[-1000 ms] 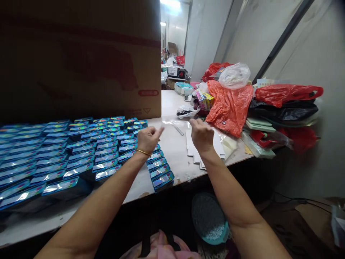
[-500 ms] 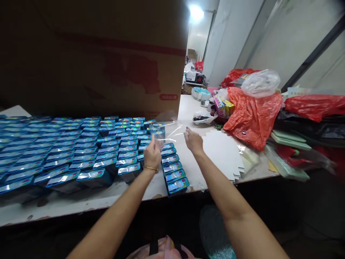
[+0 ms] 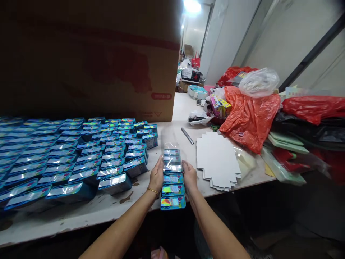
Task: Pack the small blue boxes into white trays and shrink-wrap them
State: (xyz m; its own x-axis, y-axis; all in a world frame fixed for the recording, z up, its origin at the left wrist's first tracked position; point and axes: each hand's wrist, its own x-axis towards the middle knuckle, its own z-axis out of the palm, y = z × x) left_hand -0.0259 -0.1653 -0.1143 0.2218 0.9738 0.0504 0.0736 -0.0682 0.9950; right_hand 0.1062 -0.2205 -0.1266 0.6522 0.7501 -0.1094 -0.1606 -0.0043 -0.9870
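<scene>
A short row of small blue boxes [image 3: 173,189] with shiny printed tops runs away from the table's front edge. A clear plastic bag [image 3: 170,145] covers the far end of that row; its near edge is hard to make out. My left hand [image 3: 156,175] presses along the left side of the row, fingers closed on the bag's edge. Opposite it, my right hand [image 3: 190,175] closes on the bag at the right side. Both thumbs lie near the top, and the inner fingers are partly hidden. A gold-coloured bracelet circles my left wrist.
Many similar blue boxes [image 3: 88,149] stand in rows on the left. Behind them rises a large cardboard carton [image 3: 161,79]. To the right lie a stack of white card sheets [image 3: 219,158], a grey metal strip [image 3: 187,135] and red plastic bags [image 3: 250,111].
The clear bag has moved from above the boxes down over the short row's far end. My right hand has come in to the row's right side. The metal strip now shows.
</scene>
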